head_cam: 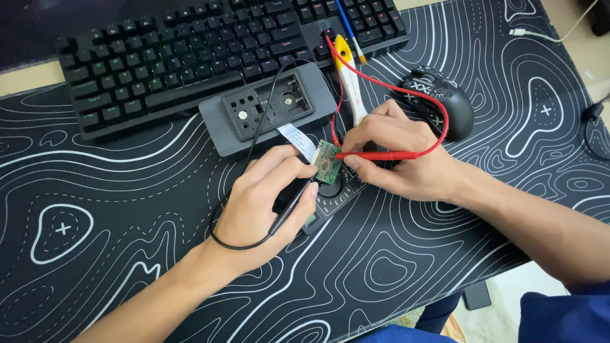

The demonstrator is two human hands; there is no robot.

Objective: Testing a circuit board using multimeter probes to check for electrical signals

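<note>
- Right now, in the head view, your right hand [406, 159] pinches the red probe [375, 155] between thumb and fingers, pressed together, its tip laid on the small green circuit board [328, 162].
- Your left hand [264, 206] is curled shut around the black probe [291, 204], with its tip reaching the board's near edge; exactly where it lands is hidden by your fingers.
- That board sits between both hands, partly over the dark multimeter [332, 194] on the patterned desk mat [127, 254]. It looks loose, so a heavy push could likely tilt it or skid a tip across neighbouring contacts.
- A white ribbon cable [298, 138] joins the board to the grey device case [267, 108] just behind it; dragging the board may strain that link.
- The red lead [406, 89] loops over your right hand beside the black mouse [438, 98], and the black lead [254, 140] crosses the case; a snag on either could jerk a probe off its spot.
- A yellow-handled tool [348, 73] rests against the keyboard [210, 54], near the red lead, where it might catch.
</note>
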